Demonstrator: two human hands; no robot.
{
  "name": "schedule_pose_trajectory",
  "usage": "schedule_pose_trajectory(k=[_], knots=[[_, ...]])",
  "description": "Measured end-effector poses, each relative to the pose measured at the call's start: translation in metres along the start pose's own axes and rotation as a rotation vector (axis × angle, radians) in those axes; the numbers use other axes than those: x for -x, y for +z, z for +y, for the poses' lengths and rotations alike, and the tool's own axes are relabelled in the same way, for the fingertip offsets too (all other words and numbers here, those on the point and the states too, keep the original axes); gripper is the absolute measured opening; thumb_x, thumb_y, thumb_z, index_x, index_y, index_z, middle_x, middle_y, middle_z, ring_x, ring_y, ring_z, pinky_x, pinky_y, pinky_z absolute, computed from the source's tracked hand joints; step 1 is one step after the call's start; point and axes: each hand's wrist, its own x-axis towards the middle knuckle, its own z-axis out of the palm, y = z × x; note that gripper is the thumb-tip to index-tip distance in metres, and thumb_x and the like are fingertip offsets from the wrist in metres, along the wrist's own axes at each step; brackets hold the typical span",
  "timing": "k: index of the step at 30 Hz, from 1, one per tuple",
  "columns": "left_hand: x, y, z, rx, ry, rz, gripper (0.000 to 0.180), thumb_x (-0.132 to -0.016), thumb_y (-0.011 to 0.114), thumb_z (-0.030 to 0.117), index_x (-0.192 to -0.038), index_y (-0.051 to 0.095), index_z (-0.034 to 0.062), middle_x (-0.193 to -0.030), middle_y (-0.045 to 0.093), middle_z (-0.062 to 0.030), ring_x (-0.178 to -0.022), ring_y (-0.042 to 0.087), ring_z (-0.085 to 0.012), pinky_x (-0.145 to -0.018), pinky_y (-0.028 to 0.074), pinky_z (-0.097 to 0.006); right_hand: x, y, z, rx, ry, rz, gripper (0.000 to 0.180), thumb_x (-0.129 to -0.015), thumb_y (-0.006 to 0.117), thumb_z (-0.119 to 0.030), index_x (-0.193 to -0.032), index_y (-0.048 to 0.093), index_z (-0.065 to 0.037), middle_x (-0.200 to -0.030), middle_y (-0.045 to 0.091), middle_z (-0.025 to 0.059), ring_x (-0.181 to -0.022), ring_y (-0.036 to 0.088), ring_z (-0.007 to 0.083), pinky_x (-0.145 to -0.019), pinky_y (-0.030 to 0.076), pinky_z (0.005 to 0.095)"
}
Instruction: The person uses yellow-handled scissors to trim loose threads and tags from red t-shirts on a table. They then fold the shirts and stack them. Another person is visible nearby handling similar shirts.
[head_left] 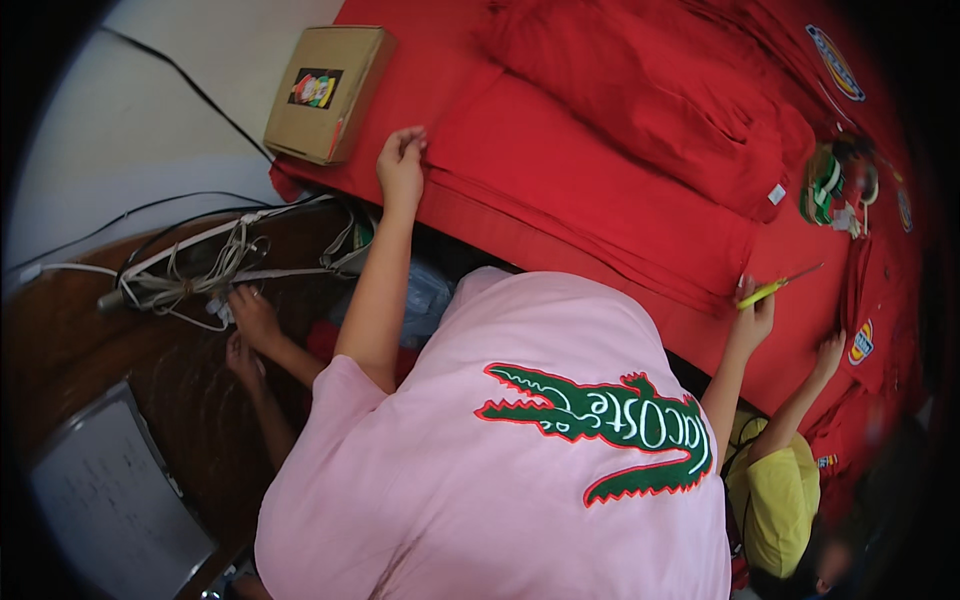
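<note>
Layered red fabric [590, 185] on red counter [425, 55]; yellow-handled tool [765, 292] at its right.
Boxy matte cardboard box [325, 85]; left hand [401, 178] near it, fingers loosely curled, nothing visible in them; fabric flat below, rumpled on top; right hand [757, 318], fingers closed round the slim handle, thin pointed tip angled rightward.

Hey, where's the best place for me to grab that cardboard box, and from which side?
Probably grip the cardboard box by its long right side, thumb on top, coming from the right. It lies flat with that straight side facing your empty left hand across the red cloth, while the pale wall looks to crowd its left.
</note>
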Motion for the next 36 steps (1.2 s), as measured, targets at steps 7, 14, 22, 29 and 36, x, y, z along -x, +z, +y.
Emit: schedule_pose_trajectory(k=[7,14,22,29,36], knots=[[0.044,-0.026,-0.019,0.261,-0.297,0.039,0.015,-0.101,0.052,0.004,-0.112,0.063,0.0009,-0.106,0.072,-0.0124,-0.086,0.072,-0.0178,-0.077,0.056,-0.027,0.029,0.007,0.015,0.728,-0.203,0.044,0.038,-0.088,0.081,-0.023,-0.112,0.064,0.0,-0.087,0.064,0.0045,-0.076,0.061,0.0158,-0.071,0.05,0.0317],[0.061,0.022,-0.006,0.328,-0.153,0.044,0.021,-0.098,0.053,-0.003,-0.118,0.056,-0.0004,-0.111,0.064,-0.0122,-0.101,0.069,-0.0179,-0.08,0.057,-0.026,0.01,-0.01,0.033,0.534,-0.044,-0.062,0.033,-0.083,0.083,-0.014,-0.107,0.067,0.0,-0.085,0.067,0.0053,-0.077,0.061,0.0138,-0.07,0.049,0.0316],[0.132,0.087,0.012,0.401,-0.203,-0.107,0.021,-0.097,0.053,-0.005,-0.119,0.055,-0.003,-0.121,0.058,-0.014,-0.116,0.064,-0.0247,-0.101,0.054,-0.032,0.042,-0.016,0.032,0.216,0.108,-0.043,0.026,-0.086,0.084,-0.013,-0.099,0.067,0.001,-0.076,0.063,0.0005,-0.068,0.054,0.007,-0.06,0.043,0.0249],[0.166,0.114,0.029,0.139,-0.141,-0.647,0.018,-0.097,0.059,0.002,-0.114,0.063,0.0021,-0.104,0.067,-0.0076,-0.094,0.068,-0.015,-0.082,0.055,-0.028,0.047,-0.022,0.004,0.145,0.137,0.068,0.029,-0.091,0.079,-0.02,-0.102,0.069,0.003,-0.074,0.063,-0.001,-0.062,0.053,0.0039,-0.054,0.04,0.0213],[0.17,0.16,0.071,-0.557,0.582,-0.806,0.018,-0.092,0.067,0.013,-0.109,0.07,0.0095,-0.086,0.066,-0.0073,-0.073,0.066,-0.0225,-0.067,0.052,-0.035,0.044,-0.045,-0.018,0.018,0.208,-0.002,0.025,-0.096,0.071,-0.017,-0.109,0.068,0.004,-0.083,0.071,0.0031,-0.064,0.059,0.005,-0.052,0.046,0.0213]])
